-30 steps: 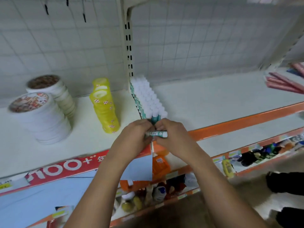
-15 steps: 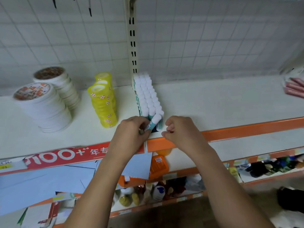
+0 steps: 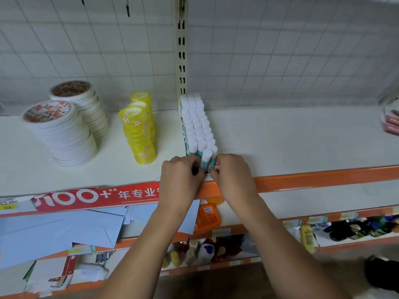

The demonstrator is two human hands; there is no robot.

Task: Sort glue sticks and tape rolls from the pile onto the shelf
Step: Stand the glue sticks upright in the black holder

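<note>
A block of upright glue sticks [image 3: 197,124] with white caps and teal bodies stands in rows on the white shelf [image 3: 291,139], running back toward the shelf post. At the front of the block, my left hand [image 3: 180,175] and my right hand [image 3: 232,172] pinch one glue stick [image 3: 207,159] from both sides, standing it nearly upright against the front row. Left of the block stand stacks of yellow tape rolls [image 3: 139,128] and two stacks of wide white tape rolls [image 3: 62,130].
The shelf has an orange front lip [image 3: 323,179] and a red banner [image 3: 97,196] at left. Pink packets [image 3: 391,123] lie at the far right. Lower shelves hold blue envelopes [image 3: 64,231], an orange pack and small bottles. A wire grid backs the shelf.
A second ago the glue stick lay sideways between my hands. It has since been tipped upright and moved forward against the front row, both hands closing in on it.
</note>
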